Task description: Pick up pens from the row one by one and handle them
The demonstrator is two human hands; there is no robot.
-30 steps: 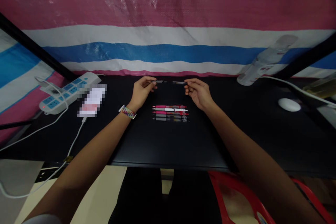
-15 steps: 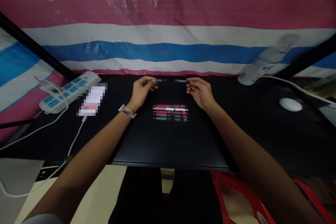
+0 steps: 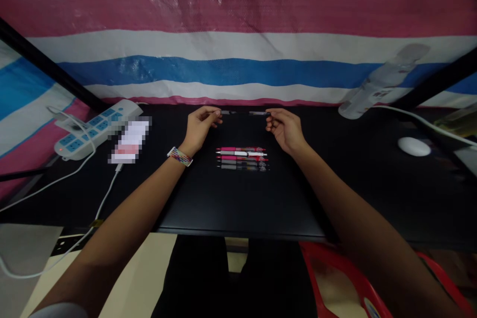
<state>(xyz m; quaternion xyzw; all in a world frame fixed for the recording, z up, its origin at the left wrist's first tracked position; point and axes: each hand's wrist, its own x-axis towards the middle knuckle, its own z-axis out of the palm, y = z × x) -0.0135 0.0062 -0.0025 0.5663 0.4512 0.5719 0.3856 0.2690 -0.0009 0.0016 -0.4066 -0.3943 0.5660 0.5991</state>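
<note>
Near the back of the black table, my left hand (image 3: 201, 126) pinches the end of a dark pen piece (image 3: 228, 113) pointing right. Facing it, my right hand (image 3: 286, 128) pinches a slim clear pen piece (image 3: 257, 113) pointing left. A gap lies between the two pieces. Below and between my hands, several pens lie in a stacked row, side by side: pink ones (image 3: 225, 158), a white one (image 3: 242, 153) and grey ones (image 3: 228, 166). A colourful woven band circles my left wrist.
On the left are a power strip (image 3: 95, 129), a phone (image 3: 130, 140) and white cables. To the right stand a clear bottle (image 3: 380, 87) and a white mouse (image 3: 414, 146). A striped sheet (image 3: 238, 7) hangs behind the table (image 3: 238, 203).
The view has shifted slightly. Both hands keep their pinch on the pen pieces, with hardly any movement.
</note>
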